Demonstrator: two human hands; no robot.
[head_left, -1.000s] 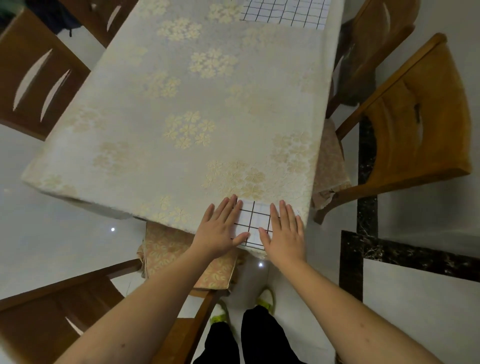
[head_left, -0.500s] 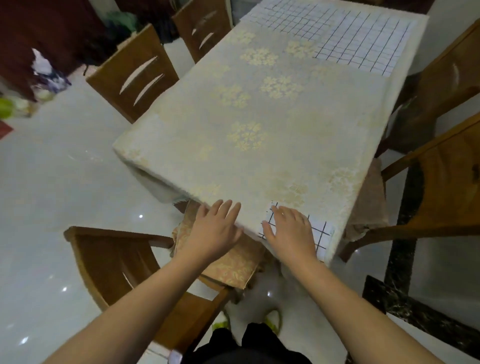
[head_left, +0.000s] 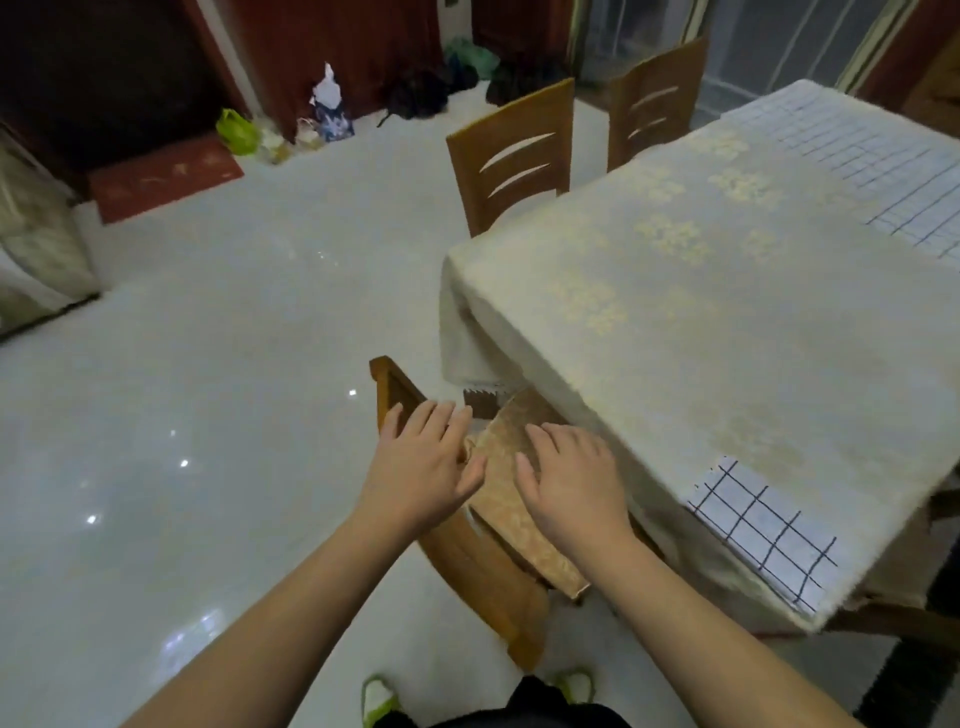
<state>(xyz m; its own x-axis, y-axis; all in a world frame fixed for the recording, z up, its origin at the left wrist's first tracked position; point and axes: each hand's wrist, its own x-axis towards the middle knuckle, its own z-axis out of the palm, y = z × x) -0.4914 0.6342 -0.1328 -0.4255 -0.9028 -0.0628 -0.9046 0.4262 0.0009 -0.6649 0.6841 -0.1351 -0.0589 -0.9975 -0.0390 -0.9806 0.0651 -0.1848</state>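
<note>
Two bare hands were at one gold floral fabric seat cushion. It lay on the seat of the nearest brown wooden chair, which was tucked just beside the near edge of the counter. The left hand was spread flat, its grip wide and holding nothing, with the fingers over the cushion's upturned corner and the chair's top rail. The right hand also had a wide grip, its fingers loosely spread on top of the cushion. Whether its palm pressed the fabric could not be told.

One long counter was draped in a cream floral tablecloth. A white cloth with dark grid lines showed in two places: at the near corner and at the far end. Two more slatted wooden chairs stood at the counter's far side, making three in all. A strip of wood under the near corner was too cut off to name.

On the glossy white tiled floor lay one red mat, one green bag and one blue-and-white bag. Darker bundles beyond them were too blurred to count. Two green-and-white slippers were partly cut off at the bottom edge.
</note>
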